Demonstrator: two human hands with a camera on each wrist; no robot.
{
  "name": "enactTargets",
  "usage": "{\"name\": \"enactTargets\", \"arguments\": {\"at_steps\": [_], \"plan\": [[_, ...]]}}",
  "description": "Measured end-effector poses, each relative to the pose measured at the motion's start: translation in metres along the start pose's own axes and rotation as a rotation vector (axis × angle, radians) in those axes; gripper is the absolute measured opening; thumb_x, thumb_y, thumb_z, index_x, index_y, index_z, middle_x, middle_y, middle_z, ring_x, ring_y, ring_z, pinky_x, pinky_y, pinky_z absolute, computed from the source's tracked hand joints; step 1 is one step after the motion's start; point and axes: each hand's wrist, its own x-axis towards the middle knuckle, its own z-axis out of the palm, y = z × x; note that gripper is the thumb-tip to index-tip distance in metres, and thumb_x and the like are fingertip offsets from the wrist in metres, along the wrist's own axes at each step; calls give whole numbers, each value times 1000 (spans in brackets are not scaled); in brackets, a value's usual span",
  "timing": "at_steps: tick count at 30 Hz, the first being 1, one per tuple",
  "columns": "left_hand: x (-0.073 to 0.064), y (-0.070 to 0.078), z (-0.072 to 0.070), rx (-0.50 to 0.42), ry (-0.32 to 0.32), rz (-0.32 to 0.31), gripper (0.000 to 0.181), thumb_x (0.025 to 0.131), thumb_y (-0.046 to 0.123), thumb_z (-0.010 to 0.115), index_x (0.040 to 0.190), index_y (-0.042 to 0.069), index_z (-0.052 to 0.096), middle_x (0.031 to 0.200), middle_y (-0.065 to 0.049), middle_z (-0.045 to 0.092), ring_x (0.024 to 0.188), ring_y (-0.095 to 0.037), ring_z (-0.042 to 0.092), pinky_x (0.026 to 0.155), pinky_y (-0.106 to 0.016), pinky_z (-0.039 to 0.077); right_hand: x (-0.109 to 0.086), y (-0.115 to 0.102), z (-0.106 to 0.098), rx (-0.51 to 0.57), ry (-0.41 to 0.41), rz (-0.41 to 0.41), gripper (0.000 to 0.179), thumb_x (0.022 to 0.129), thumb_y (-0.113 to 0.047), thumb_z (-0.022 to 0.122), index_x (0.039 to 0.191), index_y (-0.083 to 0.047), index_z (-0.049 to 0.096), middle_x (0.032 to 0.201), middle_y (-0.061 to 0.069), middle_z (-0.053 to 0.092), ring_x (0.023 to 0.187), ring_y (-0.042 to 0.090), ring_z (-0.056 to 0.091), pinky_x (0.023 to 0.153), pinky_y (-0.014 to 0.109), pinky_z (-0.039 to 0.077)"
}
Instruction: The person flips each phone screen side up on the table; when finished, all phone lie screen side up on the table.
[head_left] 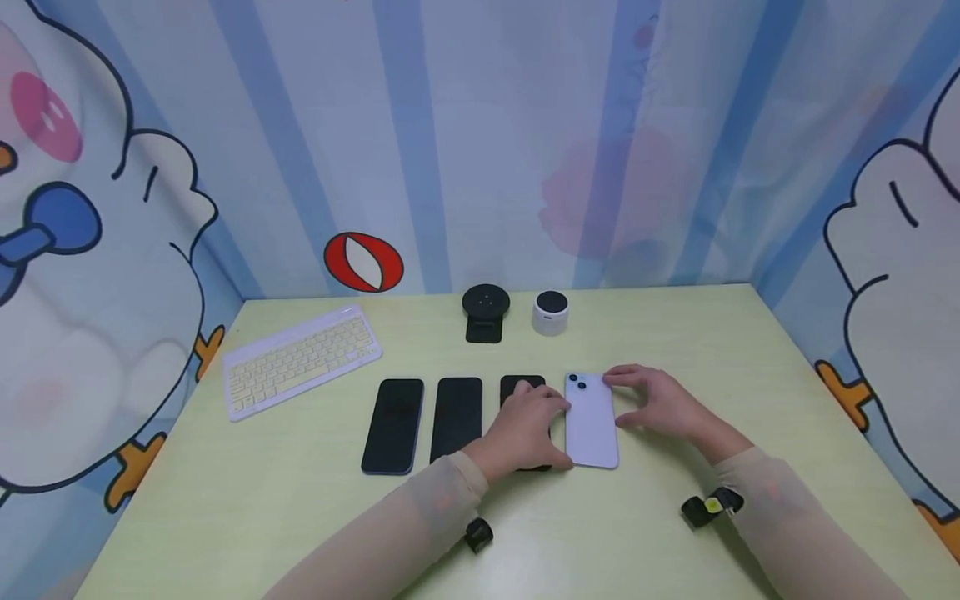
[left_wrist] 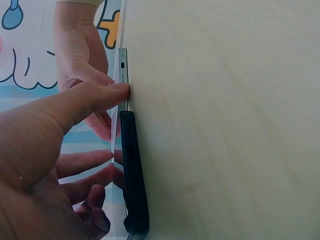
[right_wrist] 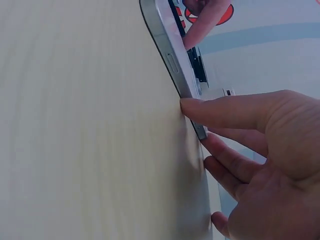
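Observation:
A lavender smartphone (head_left: pixel 592 433) lies back up, its two-lens camera at the top left corner. My left hand (head_left: pixel 525 427) reaches across a black-screened phone (head_left: pixel 507 392), partly hiding it. Its thumb is at the lavender phone's bottom edge and its fingers are near the left edge. From the other side, my right hand (head_left: pixel 663 406) holds the same phone by the top right corner, thumb on the side edge. The phone's port end (left_wrist: pixel 123 65) shows in the left wrist view. Two more black-screened phones, one at the left end (head_left: pixel 392 427) and one beside it (head_left: pixel 457 415), complete the row.
A lavender keyboard (head_left: pixel 303 362) lies slanted at the back left. Behind the phones stand a black round-topped stand (head_left: pixel 486 307) and a small white cylinder with a black top (head_left: pixel 551 313). Patterned curtains (head_left: pixel 510 125) border the pale table (head_left: pixel 300 517).

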Motion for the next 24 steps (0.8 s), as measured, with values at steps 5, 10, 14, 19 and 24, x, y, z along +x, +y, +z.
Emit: {"name": "enactTargets", "arguments": {"at_steps": [5,10,14,19,24], "plan": [[-1,-1,-1,-2,-13,4,75,73,49,91,137,19,67,142,1,63,116,-20,47,95,-33,44,-2,2,3,8,48,-11,68,79,-8,86,141,-1,61,149,24,54,141,50,44,114,65,35],[0,-2,-1,-5,-32,16,76,74,50,90,139,19,66,144,1,61,116,-20,46,95,-33,43,-5,1,2,4,79,-12,68,80,-11,87,142,-3,61,149,22,55,141,49,44,114,65,35],[2,-4,2,-15,-33,32,78,74,52,90,141,21,64,148,2,58,116,-19,44,95,-32,42,-7,-1,-4,23,82,-4,67,82,-15,87,144,-5,61,151,21,53,143,49,42,115,67,32],[6,1,4,-29,-21,53,81,74,53,89,143,20,62,148,1,58,114,-18,43,93,-31,40,-10,-1,-13,59,100,-37,66,83,-17,86,143,-6,61,151,22,52,143,48,41,114,68,32],[7,5,4,-52,-4,72,84,73,52,90,145,19,60,147,1,60,111,-18,43,92,-29,39,-12,-4,-17,81,108,-71,66,83,-15,86,144,-6,61,151,22,52,144,48,41,113,67,34]]}}
